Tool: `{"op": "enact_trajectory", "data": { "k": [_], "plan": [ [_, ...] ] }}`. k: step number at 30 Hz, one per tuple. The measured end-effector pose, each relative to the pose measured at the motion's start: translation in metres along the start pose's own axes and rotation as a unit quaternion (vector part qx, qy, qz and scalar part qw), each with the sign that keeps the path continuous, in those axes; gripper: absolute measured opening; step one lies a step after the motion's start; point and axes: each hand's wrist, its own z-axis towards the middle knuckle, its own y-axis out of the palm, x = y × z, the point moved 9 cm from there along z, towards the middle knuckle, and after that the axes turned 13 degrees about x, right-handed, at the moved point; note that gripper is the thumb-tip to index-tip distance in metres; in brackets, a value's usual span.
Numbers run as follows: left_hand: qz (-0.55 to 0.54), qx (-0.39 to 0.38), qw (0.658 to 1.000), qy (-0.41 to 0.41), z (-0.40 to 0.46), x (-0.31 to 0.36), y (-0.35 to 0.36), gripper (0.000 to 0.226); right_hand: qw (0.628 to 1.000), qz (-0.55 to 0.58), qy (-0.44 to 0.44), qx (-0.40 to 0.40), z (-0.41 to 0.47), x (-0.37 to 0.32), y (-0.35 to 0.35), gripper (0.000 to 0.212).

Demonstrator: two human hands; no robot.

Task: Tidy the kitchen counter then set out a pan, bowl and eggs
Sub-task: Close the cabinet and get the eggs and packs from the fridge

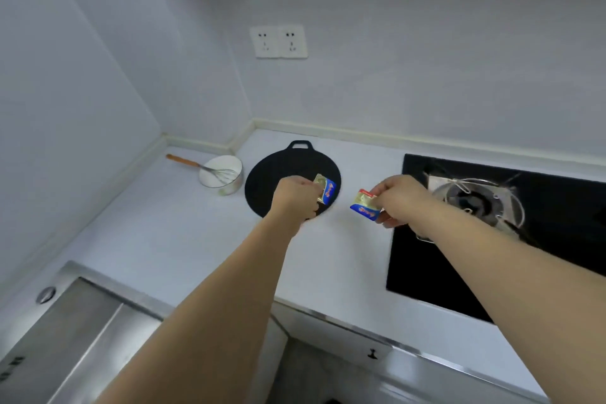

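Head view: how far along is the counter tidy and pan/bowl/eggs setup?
Done: flat black pan and white bowl with a whisk sit on the counter. In hand: left hand pinches one gold-and-blue packet over the pan; right hand pinches another beside the stove. Left: no eggs in view; packets still to be dealt with.
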Motion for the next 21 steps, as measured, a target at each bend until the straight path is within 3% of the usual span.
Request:
{"op": "enact_trajectory", "data": {
  "k": [5,11,21],
  "plan": [
    [0.013,0.064,0.996,-0.066,0.081,-0.099,-0.077,0.014,0.995,-0.065,-0.023,-0.074,0.004,-0.031,0.147,0.017],
    [0.009,0.139,0.983,-0.122,0.144,-0.188,-0.137,0.026,0.985,-0.117,-0.039,-0.122,0.018,-0.043,0.269,0.021],
    [0.038,0.178,0.975,-0.130,0.203,-0.267,-0.163,0.025,0.982,-0.130,-0.060,-0.121,0.035,-0.042,0.381,0.027]
  ]
}}
